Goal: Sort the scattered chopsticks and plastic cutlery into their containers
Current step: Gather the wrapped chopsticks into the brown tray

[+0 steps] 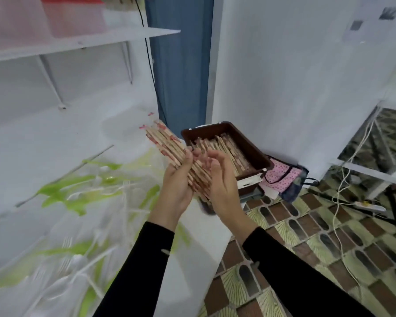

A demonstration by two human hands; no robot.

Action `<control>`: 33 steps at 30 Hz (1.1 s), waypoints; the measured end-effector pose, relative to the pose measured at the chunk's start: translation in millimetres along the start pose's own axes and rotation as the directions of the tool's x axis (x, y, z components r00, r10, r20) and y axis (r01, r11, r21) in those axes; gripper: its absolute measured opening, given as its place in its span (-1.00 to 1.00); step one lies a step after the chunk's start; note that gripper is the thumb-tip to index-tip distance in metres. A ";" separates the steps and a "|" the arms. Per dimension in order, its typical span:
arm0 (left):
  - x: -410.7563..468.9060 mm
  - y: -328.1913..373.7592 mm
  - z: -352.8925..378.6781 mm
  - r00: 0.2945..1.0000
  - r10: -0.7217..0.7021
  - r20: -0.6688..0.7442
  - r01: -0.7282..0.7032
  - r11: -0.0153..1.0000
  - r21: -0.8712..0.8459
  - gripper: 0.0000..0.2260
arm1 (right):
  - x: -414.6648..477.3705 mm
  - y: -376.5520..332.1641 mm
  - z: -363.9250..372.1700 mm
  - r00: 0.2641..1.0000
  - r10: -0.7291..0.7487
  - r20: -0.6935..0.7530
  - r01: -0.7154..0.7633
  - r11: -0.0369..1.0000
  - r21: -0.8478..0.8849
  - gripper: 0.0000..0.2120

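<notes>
Both hands meet at the centre of the frame. The left hand [178, 181] curls its fingers round a bundle of chopsticks [167, 143] from the left. The right hand [222, 177] cups the bundle from the right with bent fingers.

The bundle's long axis runs from upper left, where its red-marked ends fan out, down to lower right between the palms. One brown tray [249, 145] sits just beyond the hands, up and to the right, nearer the right hand. It already holds loose chopsticks [224, 147] lying on roughly the same diagonal, so the move likely calls for a short carry to the right with little turning.

Count: one bundle, its sticks too many to count, and one tray. Green cutlery [66, 186] and white cutlery [66, 243] lie scattered at lower left, too blurred to count.
</notes>
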State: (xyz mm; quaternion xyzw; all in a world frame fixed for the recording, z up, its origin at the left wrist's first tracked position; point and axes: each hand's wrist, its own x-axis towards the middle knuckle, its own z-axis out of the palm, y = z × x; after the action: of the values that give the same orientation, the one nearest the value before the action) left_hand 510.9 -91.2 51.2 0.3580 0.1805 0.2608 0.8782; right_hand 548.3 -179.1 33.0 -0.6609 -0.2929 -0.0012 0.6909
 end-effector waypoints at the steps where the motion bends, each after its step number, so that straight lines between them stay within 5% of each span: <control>1: 14.3 2.1 8.7 1.000 -0.003 0.021 0.003 1.000 0.021 -0.80 | 13.4 3.5 -10.7 1.000 -0.014 -0.020 0.014 1.000 -0.022 -0.74; 7: 104.1 -26.0 52.1 0.996 -0.075 0.039 0.048 0.878 0.476 -0.91 | 80.5 32.4 -68.3 0.977 0.092 -0.193 -0.103 0.994 -0.048 -0.70; 10: 131.3 -53.6 57.9 1.000 -0.001 0.026 -0.019 0.645 0.764 -0.78 | 101.2 41.3 -80.3 0.969 0.145 -0.199 -0.158 0.986 -0.052 -0.68; 15: 137.2 -79.6 52.3 0.992 0.124 0.034 -0.084 0.424 0.902 -0.31 | 136.3 58.1 -88.5 0.975 0.197 -0.107 -0.208 0.972 -0.105 -0.70; 17: 134.0 -83.1 47.3 0.975 0.220 0.038 -0.078 0.178 0.981 -0.31 | 148.3 67.2 -88.5 0.971 0.237 -0.040 -0.241 0.960 -0.142 -0.70; 20: 143.9 -92.2 38.6 0.977 0.110 0.185 -0.166 -0.162 0.973 -0.41 | 165.1 83.1 -84.2 0.966 0.248 0.070 -0.232 0.956 -0.178 -0.69; 24: 157.3 -111.6 50.9 0.976 -0.204 -0.074 0.016 -0.270 0.963 -0.31 | 191.2 100.4 -82.5 0.953 0.238 0.190 -0.201 0.960 -0.194 -0.68; 28: 169.0 -129.1 76.5 0.973 -0.183 -0.144 0.076 -0.335 0.939 -0.32 | 217.2 114.0 -87.3 0.923 0.249 0.295 -0.188 0.957 -0.219 -0.69; 33: 162.9 -128.9 59.3 0.979 0.022 -0.202 0.187 -0.483 0.855 -0.40 | 242.3 125.8 -82.8 0.873 0.263 0.410 -0.181 0.956 -0.229 -0.69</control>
State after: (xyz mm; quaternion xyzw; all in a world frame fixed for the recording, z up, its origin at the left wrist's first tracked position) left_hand 713.3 -105.7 -23.0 0.9028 0.3975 -0.0732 0.1466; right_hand 831.3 -145.5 20.3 -0.7344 -0.3604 0.1994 0.5394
